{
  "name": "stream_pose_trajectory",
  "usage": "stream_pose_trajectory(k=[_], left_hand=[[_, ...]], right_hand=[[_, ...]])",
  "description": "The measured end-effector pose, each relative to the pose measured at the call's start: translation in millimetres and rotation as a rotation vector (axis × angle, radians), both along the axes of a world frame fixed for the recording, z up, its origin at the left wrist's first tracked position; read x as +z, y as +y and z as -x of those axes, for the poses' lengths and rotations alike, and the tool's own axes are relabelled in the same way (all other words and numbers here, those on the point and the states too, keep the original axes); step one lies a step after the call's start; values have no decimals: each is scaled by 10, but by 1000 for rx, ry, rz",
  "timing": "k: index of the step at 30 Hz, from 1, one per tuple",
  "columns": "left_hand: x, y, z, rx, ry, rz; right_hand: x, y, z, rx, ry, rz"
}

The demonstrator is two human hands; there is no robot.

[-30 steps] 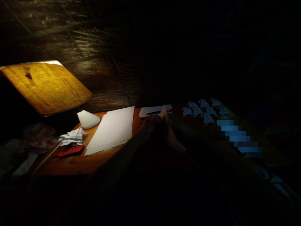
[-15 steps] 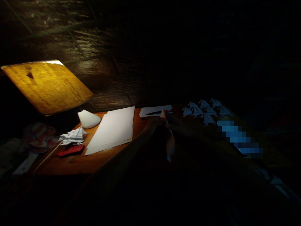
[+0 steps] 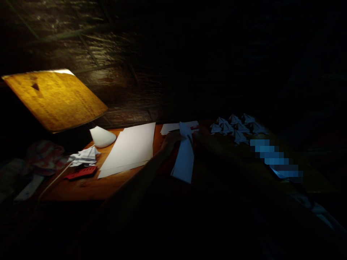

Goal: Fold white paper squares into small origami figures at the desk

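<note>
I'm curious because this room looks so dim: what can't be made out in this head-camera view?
The right hand: deep shadow hides its fingers, so any grip on the long white paper strip cannot be seen.
The left hand: shadow and the strip hide its fingertips.
The blue oblong object: pixelated blur hides what it is.
The flat red object: too small and dim to identify.

I am wearing the single camera on my head, and it is looking forward and down at my hands (image 3: 173, 141) and the wooden tabletop (image 3: 81, 189) from close above.
</note>
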State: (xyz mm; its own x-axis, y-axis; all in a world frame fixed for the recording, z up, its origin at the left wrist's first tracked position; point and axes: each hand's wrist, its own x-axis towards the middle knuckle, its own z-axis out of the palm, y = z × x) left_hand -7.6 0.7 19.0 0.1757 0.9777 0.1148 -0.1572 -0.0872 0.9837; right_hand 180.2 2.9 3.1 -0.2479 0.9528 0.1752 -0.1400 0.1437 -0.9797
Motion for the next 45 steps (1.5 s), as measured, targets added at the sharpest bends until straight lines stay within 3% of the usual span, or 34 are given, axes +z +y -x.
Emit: stream_pose_trajectory(k=[2, 6, 11, 17, 30, 40, 45], left_hand=[[19, 21, 38, 58, -54, -17], [9, 45, 77, 105, -159, -61], [-29, 55, 58, 116, 8, -64], [-61, 81, 33, 129, 113, -85], [-93, 125, 61, 130, 56, -47], [-48, 127, 132, 31, -42, -26], [-36, 100, 144, -70, -71, -74]], right_hand=[[51, -12, -22, -7, 64, 106], [172, -106, -71, 160, 10, 176], [96, -28, -109, -41, 25, 144], [-29, 123, -175, -152, -68, 106], [-12, 124, -196, -87, -39, 109], [-17, 179, -238, -3, 180, 100], [59, 156, -301, 50, 149, -33]])
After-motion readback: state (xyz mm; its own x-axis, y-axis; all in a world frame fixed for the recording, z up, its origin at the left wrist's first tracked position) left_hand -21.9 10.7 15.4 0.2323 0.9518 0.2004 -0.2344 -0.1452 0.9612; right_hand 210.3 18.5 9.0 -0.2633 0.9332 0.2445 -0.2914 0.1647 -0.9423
